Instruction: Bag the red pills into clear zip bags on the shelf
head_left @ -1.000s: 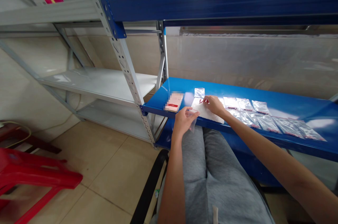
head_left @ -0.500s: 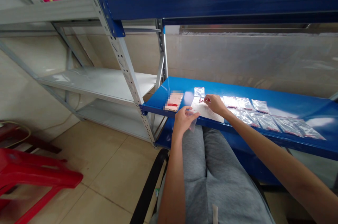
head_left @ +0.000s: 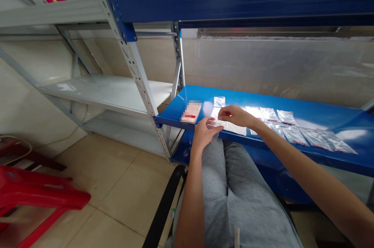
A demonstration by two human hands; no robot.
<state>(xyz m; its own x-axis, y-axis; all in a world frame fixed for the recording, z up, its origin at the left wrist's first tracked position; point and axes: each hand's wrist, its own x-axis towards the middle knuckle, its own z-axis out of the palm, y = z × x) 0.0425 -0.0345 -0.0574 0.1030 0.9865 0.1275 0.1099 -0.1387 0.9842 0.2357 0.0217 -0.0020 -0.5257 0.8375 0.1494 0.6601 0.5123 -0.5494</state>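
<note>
The left hand pinches a small clear plastic bag just in front of the blue steel shelf. The right hand is narrow, its fingertips near the top of the bag, but I cannot tell if it holds anything. A white paper sheet lies on the shelf below it, and more clear bags lie in rows to its right

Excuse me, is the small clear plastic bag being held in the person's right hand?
No, the clear bag hangs from the left hand.
</note>
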